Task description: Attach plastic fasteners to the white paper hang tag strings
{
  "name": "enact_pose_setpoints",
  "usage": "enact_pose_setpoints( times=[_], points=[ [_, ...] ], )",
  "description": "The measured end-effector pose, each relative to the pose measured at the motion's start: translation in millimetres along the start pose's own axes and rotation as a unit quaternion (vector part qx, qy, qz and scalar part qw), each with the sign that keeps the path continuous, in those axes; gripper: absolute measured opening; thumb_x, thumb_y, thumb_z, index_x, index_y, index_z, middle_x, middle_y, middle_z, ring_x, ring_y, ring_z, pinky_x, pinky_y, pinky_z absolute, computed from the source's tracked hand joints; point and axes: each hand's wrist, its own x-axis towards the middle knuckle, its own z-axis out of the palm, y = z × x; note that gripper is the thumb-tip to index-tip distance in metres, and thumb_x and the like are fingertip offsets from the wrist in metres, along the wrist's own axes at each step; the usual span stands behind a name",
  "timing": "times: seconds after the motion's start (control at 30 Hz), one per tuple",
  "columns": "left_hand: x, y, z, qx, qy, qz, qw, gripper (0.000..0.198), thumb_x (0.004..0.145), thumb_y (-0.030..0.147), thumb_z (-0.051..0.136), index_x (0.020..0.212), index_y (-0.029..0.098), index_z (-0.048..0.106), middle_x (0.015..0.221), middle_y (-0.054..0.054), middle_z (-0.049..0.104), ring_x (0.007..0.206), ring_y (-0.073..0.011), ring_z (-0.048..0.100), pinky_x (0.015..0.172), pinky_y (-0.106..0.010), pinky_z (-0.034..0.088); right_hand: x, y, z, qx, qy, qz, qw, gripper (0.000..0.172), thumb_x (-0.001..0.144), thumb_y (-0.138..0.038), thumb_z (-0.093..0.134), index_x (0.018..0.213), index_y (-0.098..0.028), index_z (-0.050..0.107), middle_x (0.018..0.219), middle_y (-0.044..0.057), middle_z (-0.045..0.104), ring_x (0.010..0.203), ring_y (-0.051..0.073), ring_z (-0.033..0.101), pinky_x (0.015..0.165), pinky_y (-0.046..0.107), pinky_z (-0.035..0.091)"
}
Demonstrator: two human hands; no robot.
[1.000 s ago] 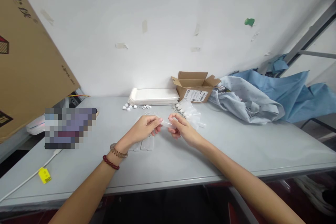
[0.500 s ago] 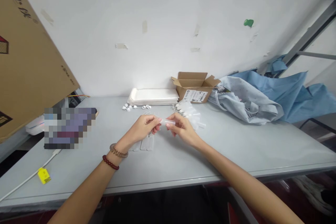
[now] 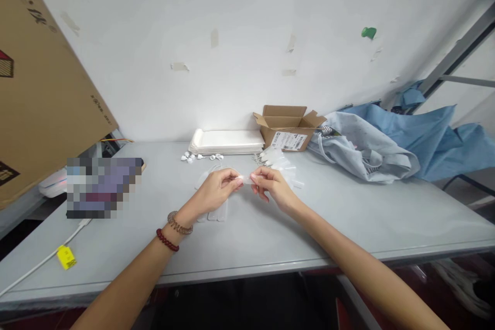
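We hold a small translucent piece (image 3: pixel 246 180) above the grey table (image 3: pixel 309 237), its long axis lying side to side, one end toward each hand. Our left hand (image 3: pixel 217 188) pinches the left end, our right hand (image 3: pixel 275 186) the other. Our forearms angle inward; a white wall (image 3: pixel 247 20) rises behind.

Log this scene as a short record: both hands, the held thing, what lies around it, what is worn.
Left hand: pinching one end of the held piece
Right hand: fingertips at the other end
Held piece: small, pale, translucent; partly hidden by fingers
Beside left hand: flat clear pieces, partly covered
Beyond right hand: fanned clear pieces
Farther back: small white pieces, white stack, open cardboard box
Left wrist: brown bracelet, dark red bracelet
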Motion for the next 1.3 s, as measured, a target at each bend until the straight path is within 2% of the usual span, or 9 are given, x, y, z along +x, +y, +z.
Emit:
enact_pose_setpoints(
  times=[0.2,0.37,0.5,0.7,0.83,0.97,1.07,1.17,1.3],
  points=[
    [-0.2,0.8,2.5,0.007,0.027,0.019,0.999,0.025,0.083,0.038,0.055,0.089,0.016,0.064,0.091,-0.007,0.066,0.087,-0.0201,0.061,0.079,-0.031,0.049,1.4,3.2,-0.9,0.020,0.005,0.016,1.000,0.035,0.077,-0.048,0.062,0.067,-0.017,0.049,0.053,-0.003,0.053,0.038,0.007,0.038,0.037,0.023,0.024],
    [1.1,-1.0,4.4,0.004,0.006,-0.023,1.000,0.037,0.086,0.048,0.049,0.080,0.015,0.064,0.078,-0.005,0.066,0.072,-0.0171,0.060,0.068,-0.028,0.049,1.1,1.9,3.6,0.031,0.038,0.021,0.999,0.039,0.077,-0.052,0.060,0.065,-0.018,0.045,0.053,-0.005,0.046,0.039,0.006,0.034,0.038,0.022,0.022],
    [3.0,-5.0,5.2,-0.060,-0.008,-0.065,0.996,0.048,0.088,0.054,0.042,0.077,0.013,0.062,0.067,-0.004,0.061,0.058,-0.0144,0.057,0.059,-0.028,0.048,-0.7,2.7,6.8,-0.028,0.036,-0.028,0.999,0.033,0.082,-0.050,0.056,0.076,-0.017,0.052,0.057,-0.004,0.045,0.044,0.007,0.035,0.042,0.022,0.026],
    [3.2,-5.4,3.6,-0.075,0.005,-0.079,0.994,0.045,0.086,0.054,0.046,0.070,0.014,0.059,0.059,0.000,0.053,0.053,-0.0122,0.050,0.053,-0.025,0.044,-3.4,8.0,7.1,-0.184,0.073,-0.102,0.975,0.029,0.087,-0.045,0.051,0.094,-0.018,0.060,0.066,0.000,0.054,0.056,0.012,0.045,0.053,0.025,0.034],
    [3.3,-5.0,2.6,-0.081,0.009,-0.077,0.994,0.042,0.085,0.052,0.048,0.069,0.015,0.058,0.057,0.001,0.049,0.051,-0.0113,0.048,0.053,-0.025,0.043,-3.2,9.5,6.7,-0.248,0.084,-0.140,0.955,0.028,0.087,-0.044,0.052,0.095,-0.019,0.061,0.075,0.003,0.060,0.061,0.015,0.049,0.059,0.027,0.037],
    [3.3,-7.1,2.7,-0.083,0.013,-0.064,0.994,0.041,0.085,0.051,0.050,0.066,0.015,0.056,0.057,0.002,0.049,0.051,-0.0110,0.047,0.054,-0.026,0.043,-2.8,7.7,5.4,-0.287,0.074,-0.151,0.943,0.029,0.089,-0.044,0.049,0.088,-0.019,0.062,0.068,0.002,0.057,0.059,0.015,0.046,0.058,0.027,0.035],
    [2.3,-6.8,2.3,-0.061,0.004,-0.060,0.996,0.041,0.085,0.049,0.050,0.064,0.015,0.056,0.058,0.001,0.052,0.053,-0.0120,0.049,0.056,-0.026,0.043,-2.6,6.0,3.8,-0.287,0.050,-0.141,0.946,0.031,0.090,-0.044,0.046,0.082,-0.018,0.060,0.067,0.001,0.055,0.061,0.015,0.047,0.060,0.027,0.036],
    [0.6,-3.6,2.0,0.011,0.002,-0.034,0.999,0.040,0.087,0.046,0.048,0.063,0.016,0.057,0.059,-0.001,0.056,0.058,-0.0139,0.053,0.060,-0.026,0.042,-2.2,5.2,2.8,-0.259,0.033,-0.115,0.959,0.032,0.090,-0.045,0.046,0.079,-0.018,0.059,0.068,0.001,0.056,0.065,0.015,0.049,0.062,0.027,0.036],
    [-1.1,0.4,3.7,0.108,0.032,0.005,0.994,0.035,0.088,0.043,0.048,0.066,0.017,0.059,0.063,-0.001,0.060,0.062,-0.0147,0.054,0.062,-0.027,0.041,-1.0,5.2,2.1,-0.202,0.033,-0.073,0.976,0.036,0.087,-0.048,0.048,0.070,-0.017,0.055,0.063,-0.001,0.048,0.060,0.013,0.044,0.058,0.026,0.033]
  ],
)
